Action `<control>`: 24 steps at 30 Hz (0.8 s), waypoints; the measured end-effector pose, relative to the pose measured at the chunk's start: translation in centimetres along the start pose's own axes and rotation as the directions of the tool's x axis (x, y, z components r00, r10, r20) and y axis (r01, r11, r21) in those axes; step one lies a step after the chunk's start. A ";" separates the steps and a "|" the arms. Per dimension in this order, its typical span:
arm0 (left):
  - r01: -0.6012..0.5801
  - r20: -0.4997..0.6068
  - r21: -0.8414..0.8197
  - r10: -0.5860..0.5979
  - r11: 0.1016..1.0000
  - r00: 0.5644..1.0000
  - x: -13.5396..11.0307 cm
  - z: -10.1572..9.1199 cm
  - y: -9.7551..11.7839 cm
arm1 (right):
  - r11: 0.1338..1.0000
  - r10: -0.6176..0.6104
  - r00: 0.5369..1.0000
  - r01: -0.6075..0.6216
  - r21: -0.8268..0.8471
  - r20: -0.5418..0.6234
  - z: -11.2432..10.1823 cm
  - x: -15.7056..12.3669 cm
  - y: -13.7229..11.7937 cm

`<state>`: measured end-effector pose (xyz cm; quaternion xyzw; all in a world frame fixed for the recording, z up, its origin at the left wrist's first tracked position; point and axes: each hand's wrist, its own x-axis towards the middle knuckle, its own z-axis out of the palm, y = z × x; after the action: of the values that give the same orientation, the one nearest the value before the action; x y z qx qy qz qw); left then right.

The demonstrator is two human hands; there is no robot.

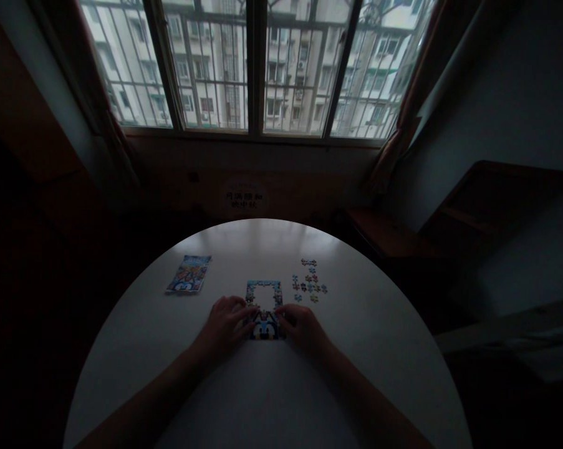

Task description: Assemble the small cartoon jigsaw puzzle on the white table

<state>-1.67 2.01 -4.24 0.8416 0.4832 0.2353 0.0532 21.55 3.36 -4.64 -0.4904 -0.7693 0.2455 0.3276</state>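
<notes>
The left hand (228, 318) lies loosely spread, the right hand (304, 323) bunched narrow, apparently fitting the puzzle (265, 329) between them; I can't tell if they grip anything. Its unfilled far part seems to need the loose pieces (317, 288) at right.

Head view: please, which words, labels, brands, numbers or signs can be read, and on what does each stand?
"月满…和", then "…中秋": round emblem below the window; the gaps and the small line above are too blurred.
Colourful printed item: any lettering is too small to read.
Puzzle and loose pieces: no readable text.
</notes>
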 end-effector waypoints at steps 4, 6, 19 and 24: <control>-0.012 -0.009 -0.038 0.012 0.999 1.000 0.1 -0.1 -0.1 | 1.000 -0.005 1.000 0.005 0.000 0.009 0.0 0.0 0.0; -0.011 -0.020 -0.052 0.010 0.999 1.000 0.1 -0.1 -0.1 | 1.000 -0.006 1.000 0.006 0.002 0.009 0.0 0.1 -0.1; 0.300 0.111 -0.023 -0.296 0.954 0.949 -0.1 0.0 -0.1 | 0.999 -0.019 1.000 0.019 -0.034 0.014 0.0 -0.1 -0.2; 0.258 0.157 0.016 -0.257 0.966 0.953 -0.1 -0.1 0.1 | 0.999 -0.010 0.999 0.012 -0.043 0.031 -0.1 -0.1 -0.4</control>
<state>-1.67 1.88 -4.20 0.7873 0.5825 0.1600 0.1234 21.40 3.11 -4.30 -0.4894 -0.7820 0.2345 0.3066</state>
